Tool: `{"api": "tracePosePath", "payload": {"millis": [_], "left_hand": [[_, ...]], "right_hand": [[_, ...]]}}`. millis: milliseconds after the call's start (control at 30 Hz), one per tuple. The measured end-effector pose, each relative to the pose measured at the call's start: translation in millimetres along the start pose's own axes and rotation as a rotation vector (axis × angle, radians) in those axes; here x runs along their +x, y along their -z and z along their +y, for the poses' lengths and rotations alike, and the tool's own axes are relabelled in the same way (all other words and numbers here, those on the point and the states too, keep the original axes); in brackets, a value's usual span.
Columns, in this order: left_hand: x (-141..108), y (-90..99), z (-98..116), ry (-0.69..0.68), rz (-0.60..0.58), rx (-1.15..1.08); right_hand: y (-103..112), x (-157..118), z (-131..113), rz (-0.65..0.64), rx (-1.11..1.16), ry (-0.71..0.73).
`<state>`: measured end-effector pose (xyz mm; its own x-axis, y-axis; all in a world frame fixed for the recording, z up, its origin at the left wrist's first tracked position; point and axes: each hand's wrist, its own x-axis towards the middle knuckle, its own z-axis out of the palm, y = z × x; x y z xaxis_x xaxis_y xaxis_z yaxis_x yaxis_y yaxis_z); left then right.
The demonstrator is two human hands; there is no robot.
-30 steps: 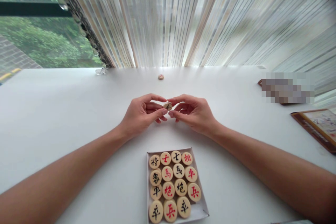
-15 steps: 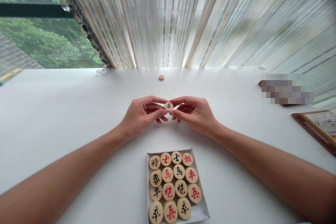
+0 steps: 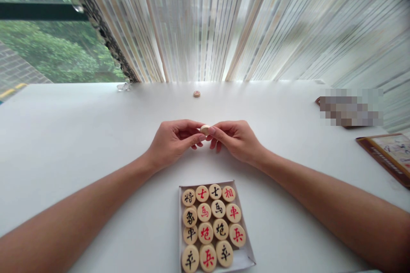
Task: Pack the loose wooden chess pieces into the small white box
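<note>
Between both hands, above the white table, is a round wooden chess piece (image 3: 204, 129), tilted so that its character no longer shows. My right hand (image 3: 232, 138) pinches it between thumb and fingers. The thumb and forefinger of my left hand (image 3: 177, 138) close on its other side. Nearer to me, a shallow white box (image 3: 246, 260) holds several wooden pieces with red and black characters, such as a red piece (image 3: 208, 258); its near right corner has no piece on top.
A lone piece (image 3: 196, 94) lies near the table's (image 3: 80, 128) far edge. Clear glass-like beads (image 3: 123, 87) are at the back left. Two brown-edged flat items lie on the right, one blurred out (image 3: 349, 110), one printed (image 3: 389, 153). Striped curtains hang behind.
The held piece has turned from showing its black character to showing its pale side. My right thumb has moved up onto it; my left hand has barely shifted.
</note>
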<state>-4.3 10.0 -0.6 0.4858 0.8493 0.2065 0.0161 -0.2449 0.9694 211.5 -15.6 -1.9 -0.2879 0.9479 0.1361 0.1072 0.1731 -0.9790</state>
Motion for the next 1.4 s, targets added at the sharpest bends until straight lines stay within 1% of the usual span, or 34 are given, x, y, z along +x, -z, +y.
{"api": "tracePosePath", "payload": {"millis": [167,300,500,633,700,900,1067,1167,1300,1400], "left_hand": [[-1.5,-0.3,-1.4,-0.008,-0.017,0.045],[-3.1,-1.3,-0.7,-0.058,-0.044,0.091],[-5.9,-3.8,4.8,-0.144,-0.087,0.205],[-5.7,-3.6,7.1,-0.172,-0.097,0.239],[-5.0,-3.0,6.5,-0.165,-0.089,0.223],[-2.5,-2.1,-0.3,-0.142,-0.054,0.072],[-2.4,-2.4,-1.4,-0.16,-0.018,0.079],[-3.3,-2.9,-0.1,-0.226,-0.008,0.156],[-5.1,-3.9,2.6,-0.364,-0.006,0.326],[-6.3,-4.4,5.1,-0.419,-0.009,0.382]], "right_hand": [[1.3,1.0,-2.2,-0.081,0.031,-0.016],[1.5,1.2,-1.7,-0.125,0.043,-0.056],[1.1,0.2,3.0,-0.134,0.005,-0.085],[2.3,0.7,-1.4,-0.148,-0.033,-0.069],[3.1,1.3,-5.0,-0.162,-0.006,-0.06],[5.9,2.3,-10.3,-0.214,0.1,-0.056],[6.9,1.5,-9.7,-0.259,0.108,-0.056],[5.1,1.1,-7.6,-0.261,0.098,-0.067],[2.5,0.4,-3.8,-0.249,0.059,-0.076],[2.6,0.1,-2.9,-0.246,0.031,-0.067]]}}
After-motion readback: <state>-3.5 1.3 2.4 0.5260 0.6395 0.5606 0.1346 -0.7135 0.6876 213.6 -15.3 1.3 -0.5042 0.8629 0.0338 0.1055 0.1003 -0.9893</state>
